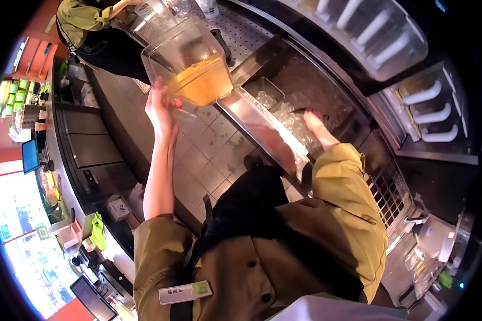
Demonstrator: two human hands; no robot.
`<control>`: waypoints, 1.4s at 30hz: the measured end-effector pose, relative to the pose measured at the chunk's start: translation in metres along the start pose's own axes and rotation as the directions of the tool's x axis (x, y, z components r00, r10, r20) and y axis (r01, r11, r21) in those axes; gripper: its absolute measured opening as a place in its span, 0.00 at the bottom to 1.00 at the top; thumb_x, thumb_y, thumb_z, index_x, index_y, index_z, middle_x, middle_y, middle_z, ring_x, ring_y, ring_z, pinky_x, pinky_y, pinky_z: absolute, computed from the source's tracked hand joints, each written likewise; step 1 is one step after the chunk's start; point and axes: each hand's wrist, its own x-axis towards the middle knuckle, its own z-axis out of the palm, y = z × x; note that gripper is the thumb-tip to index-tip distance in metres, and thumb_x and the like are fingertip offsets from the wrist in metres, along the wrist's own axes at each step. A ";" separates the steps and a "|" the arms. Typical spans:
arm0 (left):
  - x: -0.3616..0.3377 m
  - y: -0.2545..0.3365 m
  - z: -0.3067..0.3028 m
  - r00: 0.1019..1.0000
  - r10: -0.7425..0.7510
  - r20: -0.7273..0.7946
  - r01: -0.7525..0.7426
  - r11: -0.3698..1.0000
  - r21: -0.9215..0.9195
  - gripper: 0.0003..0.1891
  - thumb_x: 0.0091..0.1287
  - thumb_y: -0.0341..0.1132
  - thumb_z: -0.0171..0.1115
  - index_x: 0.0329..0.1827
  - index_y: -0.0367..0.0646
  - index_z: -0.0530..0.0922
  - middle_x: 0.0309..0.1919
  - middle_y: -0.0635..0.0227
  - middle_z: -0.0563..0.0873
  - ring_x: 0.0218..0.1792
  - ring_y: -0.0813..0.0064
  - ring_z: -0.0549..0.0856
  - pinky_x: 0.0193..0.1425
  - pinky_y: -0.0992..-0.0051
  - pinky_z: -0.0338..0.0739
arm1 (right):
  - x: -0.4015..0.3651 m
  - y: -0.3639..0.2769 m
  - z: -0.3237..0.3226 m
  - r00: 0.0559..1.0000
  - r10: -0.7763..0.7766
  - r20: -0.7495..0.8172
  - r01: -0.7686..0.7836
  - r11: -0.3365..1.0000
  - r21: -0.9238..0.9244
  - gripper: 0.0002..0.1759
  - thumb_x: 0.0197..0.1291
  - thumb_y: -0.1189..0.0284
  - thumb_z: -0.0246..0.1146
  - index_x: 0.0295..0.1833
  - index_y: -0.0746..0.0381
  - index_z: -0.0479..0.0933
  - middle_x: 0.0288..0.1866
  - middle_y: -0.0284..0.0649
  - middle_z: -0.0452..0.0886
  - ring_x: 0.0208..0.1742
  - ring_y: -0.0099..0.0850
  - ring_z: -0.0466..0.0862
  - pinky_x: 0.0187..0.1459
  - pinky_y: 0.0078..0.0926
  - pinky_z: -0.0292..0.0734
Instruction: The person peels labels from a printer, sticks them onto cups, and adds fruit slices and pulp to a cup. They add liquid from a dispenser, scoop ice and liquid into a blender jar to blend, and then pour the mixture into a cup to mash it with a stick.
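My left hand (162,109) is closed on the handle of a clear square pitcher (166,51), raised over the floor beside the counter. The pitcher is tilted, and orange liquid (204,81) lies in its lower part. My right hand (314,119) reaches down into an ice bin (348,101). Its fingers are wrapped round a dark utensil, whose working end is hidden by the ice and the hand. Clear ice (292,109) surrounds the fingers, and a metal container (263,90) sits in the bin's near corner.
A co-worker (85,24) stands at the far left by the counter, near more clear pitchers (152,13). A perforated drain surface (241,29) lies beyond the bin. White curved handles (434,112) stick out at the right. Dark cabinets (93,136) line the left side of the tiled floor (211,144).
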 end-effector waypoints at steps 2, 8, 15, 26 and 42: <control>0.018 -0.001 0.007 1.000 -0.006 -0.027 0.005 0.999 -0.039 0.25 0.57 0.36 0.52 0.56 0.31 0.68 0.42 0.66 0.76 0.25 0.82 0.71 0.24 0.80 0.67 | 0.001 0.009 -0.002 0.999 -0.049 0.006 0.048 0.991 0.122 0.11 0.47 0.72 0.55 0.34 0.64 0.79 0.34 0.45 0.80 0.36 0.37 0.81 0.36 0.33 0.75; 0.068 -0.008 0.024 0.998 0.005 -0.067 -0.010 0.998 -0.069 0.23 0.55 0.38 0.54 0.51 0.31 0.71 0.43 0.59 0.76 0.15 0.75 0.73 0.22 0.77 0.68 | -0.020 0.023 -0.009 0.971 -0.079 0.225 0.018 0.965 0.263 0.10 0.47 0.71 0.54 0.30 0.65 0.78 0.30 0.51 0.80 0.34 0.47 0.81 0.35 0.40 0.75; 0.092 -0.008 0.037 0.995 0.002 0.102 -0.015 0.991 0.134 0.20 0.59 0.47 0.53 0.44 0.39 0.72 0.27 0.68 0.77 0.26 0.76 0.78 0.37 0.77 0.71 | -0.027 0.109 -0.022 0.945 -0.090 0.314 -0.114 0.810 0.575 0.14 0.47 0.69 0.54 0.33 0.69 0.77 0.31 0.57 0.78 0.37 0.48 0.80 0.39 0.39 0.73; 0.073 0.025 0.000 0.954 0.051 0.297 -0.197 0.851 0.486 0.32 0.60 0.48 0.57 0.62 0.36 0.62 0.37 0.68 0.79 0.43 0.79 0.76 0.52 0.80 0.65 | 0.008 0.105 -0.278 0.998 -0.058 -0.028 0.050 0.424 0.904 0.09 0.57 0.73 0.48 0.38 0.65 0.72 0.20 0.29 0.72 0.17 0.17 0.69 0.17 0.18 0.63; 0.134 -0.020 -0.028 0.815 -0.052 0.577 -0.138 0.950 0.281 0.16 0.55 0.22 0.48 0.47 0.35 0.75 0.34 0.66 0.82 0.38 0.80 0.80 0.47 0.80 0.72 | 0.108 0.009 -0.429 0.981 0.114 -0.154 -0.023 0.868 0.496 0.18 0.56 0.66 0.43 0.34 0.70 0.73 0.30 0.55 0.77 0.38 0.51 0.78 0.41 0.44 0.69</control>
